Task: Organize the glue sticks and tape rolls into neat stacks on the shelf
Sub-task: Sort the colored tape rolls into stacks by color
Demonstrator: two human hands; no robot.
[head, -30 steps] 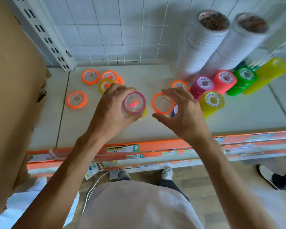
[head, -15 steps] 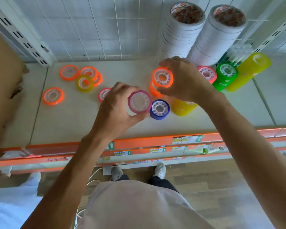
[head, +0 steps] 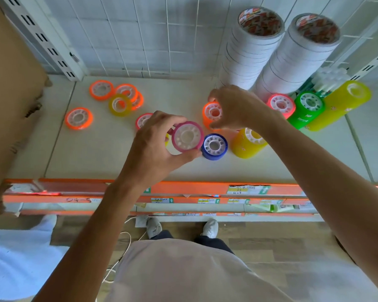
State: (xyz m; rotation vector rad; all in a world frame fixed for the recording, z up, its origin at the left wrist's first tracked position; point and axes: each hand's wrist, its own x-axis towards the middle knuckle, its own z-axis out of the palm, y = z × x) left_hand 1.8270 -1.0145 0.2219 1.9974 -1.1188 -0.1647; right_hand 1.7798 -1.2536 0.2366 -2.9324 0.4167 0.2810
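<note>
The left hand point(head: 155, 144) grips a pink tape roll point(head: 187, 136) lifted above the shelf point(head: 96, 153), just beside a blue roll point(head: 214, 146). The right hand point(head: 238, 107) curls its fingers around the top of a short orange stack point(head: 212, 114). Loose orange rolls point(head: 79, 118) lie to the left; tall white stacks point(head: 251, 51) and yellow and green ones stand right.

A single head-worn wide-angle view looks steeply down, close over the shelf point(head: 118, 162) and floor point(head: 271, 243).

Glossy translucent plastic tape rolls point(head: 214, 146)
</note>
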